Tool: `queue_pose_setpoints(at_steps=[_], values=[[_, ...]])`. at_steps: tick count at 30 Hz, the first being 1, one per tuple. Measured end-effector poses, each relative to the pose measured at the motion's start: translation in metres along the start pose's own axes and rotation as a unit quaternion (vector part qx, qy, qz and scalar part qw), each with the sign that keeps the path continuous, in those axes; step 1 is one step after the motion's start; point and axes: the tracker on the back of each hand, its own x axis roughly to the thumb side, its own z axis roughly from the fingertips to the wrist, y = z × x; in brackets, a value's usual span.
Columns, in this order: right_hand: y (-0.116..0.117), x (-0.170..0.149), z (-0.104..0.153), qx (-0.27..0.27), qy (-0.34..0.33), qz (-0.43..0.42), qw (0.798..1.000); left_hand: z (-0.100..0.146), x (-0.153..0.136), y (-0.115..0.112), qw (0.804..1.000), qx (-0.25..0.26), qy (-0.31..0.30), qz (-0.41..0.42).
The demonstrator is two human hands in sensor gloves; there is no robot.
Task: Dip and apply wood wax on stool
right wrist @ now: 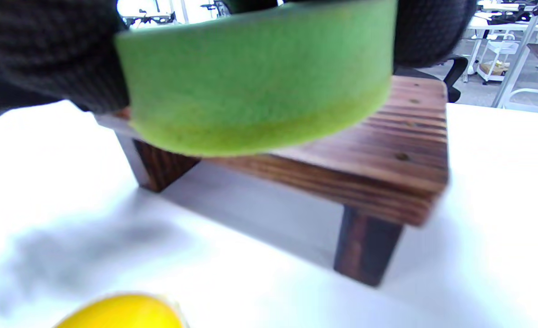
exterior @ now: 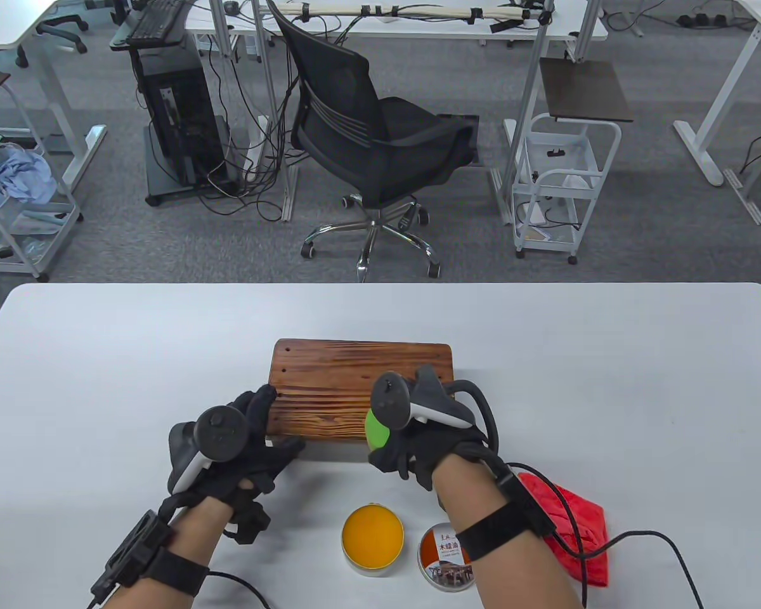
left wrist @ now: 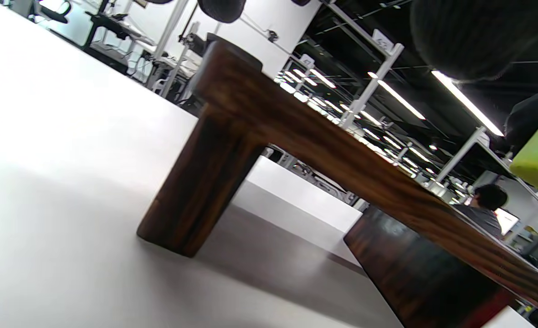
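Note:
A small dark wooden stool (exterior: 349,387) stands on the white table; it also shows in the left wrist view (left wrist: 296,136) and the right wrist view (right wrist: 387,150). My left hand (exterior: 260,425) holds the stool's near left corner, fingers spread on top and front edge. My right hand (exterior: 406,444) grips a round green sponge (exterior: 376,431) at the stool's near right edge; the sponge fills the top of the right wrist view (right wrist: 259,77). An open tin of yellow wax (exterior: 373,533) sits near the front edge, its yellow showing in the right wrist view (right wrist: 123,314).
The tin's lid (exterior: 445,558) lies right of the wax tin. A red cloth (exterior: 577,520) lies at the front right, partly under my right forearm's cable. The white table (exterior: 101,355) stretches around. An office chair (exterior: 374,146) stands beyond the far edge.

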Motion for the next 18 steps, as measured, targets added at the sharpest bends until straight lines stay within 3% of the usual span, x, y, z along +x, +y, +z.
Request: queue_pose_setpoints(at_steps=[7, 18], values=[[0.033, 0.008, 0.035, 0.029, -0.015, 0.017, 0.999, 0.029, 0.023, -0.019, 0.999, -0.035, -0.041, -0.009], [0.079, 0.032, 0.044, 0.080, -0.040, 0.052, 0.995, 0.050, 0.035, -0.065, 0.987, -0.129, -0.094, -0.037]])
